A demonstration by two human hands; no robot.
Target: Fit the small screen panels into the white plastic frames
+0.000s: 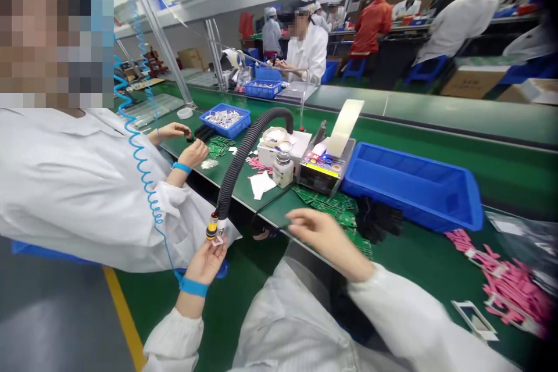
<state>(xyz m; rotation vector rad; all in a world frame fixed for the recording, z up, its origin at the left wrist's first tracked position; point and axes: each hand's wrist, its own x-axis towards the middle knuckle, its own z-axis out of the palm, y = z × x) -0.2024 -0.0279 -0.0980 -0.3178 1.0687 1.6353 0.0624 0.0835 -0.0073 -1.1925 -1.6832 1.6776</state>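
Note:
My left hand (208, 260) is raised below the table edge, fingers pinched on a small pale part right under the yellow-ringed tip (213, 228) of a black ribbed hose (244, 151). A blue wrist strap (193, 286) with a coiled blue cord sits on that wrist. My right hand (320, 234) hovers at the table edge with fingers curled around a thin dark tool, blurred by motion. Green circuit boards (335, 206) lie just beyond it.
A large blue bin (414, 186) stands right of a small yellow-fronted machine (325, 168). Pink parts (510, 285) lie at far right. A co-worker in white sits close on my left, hands near a small blue tray (226, 119). Other people work behind.

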